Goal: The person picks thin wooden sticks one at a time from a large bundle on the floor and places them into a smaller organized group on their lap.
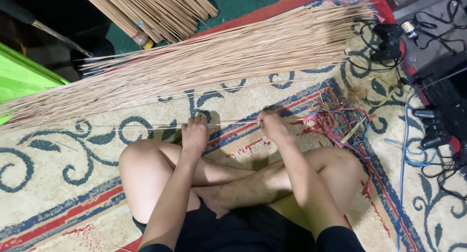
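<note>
Head view: both hands, left (194, 134) and right (272, 125), pinch thin sticks (228, 123) apart.

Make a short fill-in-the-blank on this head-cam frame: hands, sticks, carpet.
1. Both hands, left hand and right hand, grip one thin ____ held level above the patterned carpet.
2. The big loose pile of sticks lies ____ the hands, farther from the person.
3. The tangle of coloured strings lies beside the ____ hand.
4. The person sits with legs ____.

Missing words: stick; beyond; right; crossed
</note>
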